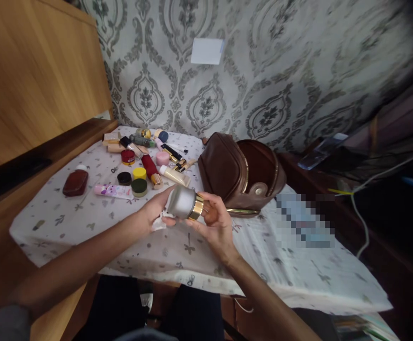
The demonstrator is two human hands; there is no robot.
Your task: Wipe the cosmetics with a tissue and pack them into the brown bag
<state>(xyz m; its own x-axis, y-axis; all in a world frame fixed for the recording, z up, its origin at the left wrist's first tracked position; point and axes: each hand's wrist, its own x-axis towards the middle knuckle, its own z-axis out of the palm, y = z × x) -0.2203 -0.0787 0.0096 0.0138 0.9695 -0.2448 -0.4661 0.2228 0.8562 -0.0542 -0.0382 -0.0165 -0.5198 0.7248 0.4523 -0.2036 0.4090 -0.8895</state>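
Observation:
A frosted grey jar with a gold band (183,202) is held sideways above the front of the table. Against its left end, my left hand (157,208) is closed with a crumpled white tissue (159,222) between it and the jar. The fingers of my right hand (217,225) close around the gold end. Just behind the jar lies a cream tube (174,175). To the right, a brown leather bag (222,170) stands with its zipper open.
Several cosmetics lie at the back left, among them a red tube (150,169), a yellow-lidded jar (139,173) and a pink tube (113,191). A dark red bottle (75,182) is at far left. Wooden furniture (43,71) borders the patterned tablecloth (192,246).

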